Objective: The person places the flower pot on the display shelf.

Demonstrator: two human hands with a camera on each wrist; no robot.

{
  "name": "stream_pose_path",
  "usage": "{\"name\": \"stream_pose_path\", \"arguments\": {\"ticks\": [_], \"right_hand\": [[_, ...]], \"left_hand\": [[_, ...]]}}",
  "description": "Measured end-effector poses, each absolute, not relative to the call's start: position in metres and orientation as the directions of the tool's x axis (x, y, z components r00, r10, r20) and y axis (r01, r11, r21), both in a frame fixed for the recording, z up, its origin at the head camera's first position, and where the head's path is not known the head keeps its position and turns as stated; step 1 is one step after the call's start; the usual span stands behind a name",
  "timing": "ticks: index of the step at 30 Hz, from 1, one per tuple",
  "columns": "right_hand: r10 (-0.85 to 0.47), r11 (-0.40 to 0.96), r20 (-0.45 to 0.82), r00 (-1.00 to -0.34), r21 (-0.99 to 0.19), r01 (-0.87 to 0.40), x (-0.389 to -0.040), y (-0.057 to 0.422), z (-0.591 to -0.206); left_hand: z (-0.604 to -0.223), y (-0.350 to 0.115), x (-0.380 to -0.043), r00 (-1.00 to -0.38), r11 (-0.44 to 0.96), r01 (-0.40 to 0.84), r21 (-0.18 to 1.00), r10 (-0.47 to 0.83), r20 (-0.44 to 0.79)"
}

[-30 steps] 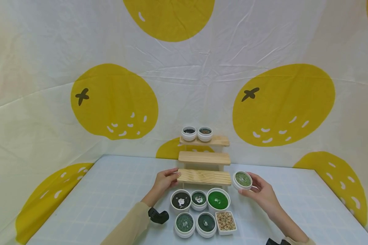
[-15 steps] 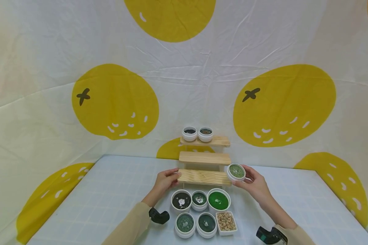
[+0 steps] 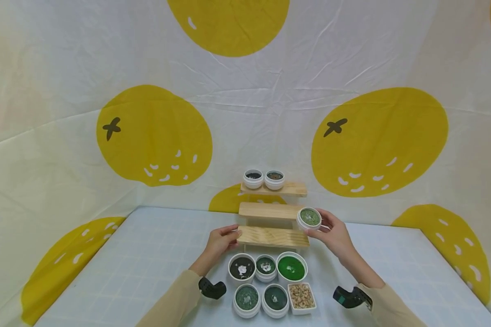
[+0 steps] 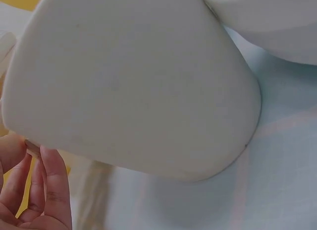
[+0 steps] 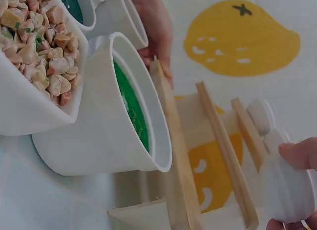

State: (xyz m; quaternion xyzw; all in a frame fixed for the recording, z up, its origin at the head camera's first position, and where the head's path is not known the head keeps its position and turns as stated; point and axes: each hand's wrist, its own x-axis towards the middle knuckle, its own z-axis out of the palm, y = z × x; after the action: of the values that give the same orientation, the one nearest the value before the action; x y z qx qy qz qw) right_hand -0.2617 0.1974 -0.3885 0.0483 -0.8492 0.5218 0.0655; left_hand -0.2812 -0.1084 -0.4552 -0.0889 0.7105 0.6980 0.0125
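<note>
My right hand [image 3: 334, 234] grips a small white bowl [image 3: 309, 219] with speckled pale-green contents. It holds the bowl at the right end of the middle step [image 3: 268, 210] of a three-step wooden stand; I cannot tell whether the bowl touches the wood. In the right wrist view the bowl [image 5: 285, 188] shows from the side, between thumb and fingers. At the left end of the lowest step [image 3: 274, 236], my left hand [image 3: 220, 241] pinches the wood's edge. Two small white bowls, one dark [image 3: 253, 179] and one brownish [image 3: 274, 180], stand on the top step.
Before the stand are white bowls: black [image 3: 242, 268], small dark green [image 3: 265, 267], bright green [image 3: 291, 268], speckled green [image 3: 247, 299] and dark green [image 3: 275, 299]. A square dish of chopped pieces [image 3: 301, 296] sits at their right. A lemon-patterned cloth [image 3: 245, 113] hangs behind.
My right hand has carried the pale-green bowl left and up, from beside the lowest step to the right end of the middle step. My left hand stays on the stand.
</note>
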Motion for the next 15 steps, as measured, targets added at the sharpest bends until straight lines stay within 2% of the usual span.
{"name": "stream_pose_path", "arguments": {"ticks": [8, 15], "right_hand": [[-0.051, 0.443, 0.244, -0.968, -0.863, -0.242, -0.276, 0.191, -0.378], [-0.057, 0.474, 0.255, -0.965, -0.844, -0.251, -0.283, 0.189, -0.373]], "left_hand": [[-0.453, -0.109, -0.282, -0.982, 0.005, -0.149, 0.989, -0.119, -0.147], [-0.454, -0.109, -0.280, -0.984, -0.001, -0.147, 0.989, -0.106, -0.146]]}}
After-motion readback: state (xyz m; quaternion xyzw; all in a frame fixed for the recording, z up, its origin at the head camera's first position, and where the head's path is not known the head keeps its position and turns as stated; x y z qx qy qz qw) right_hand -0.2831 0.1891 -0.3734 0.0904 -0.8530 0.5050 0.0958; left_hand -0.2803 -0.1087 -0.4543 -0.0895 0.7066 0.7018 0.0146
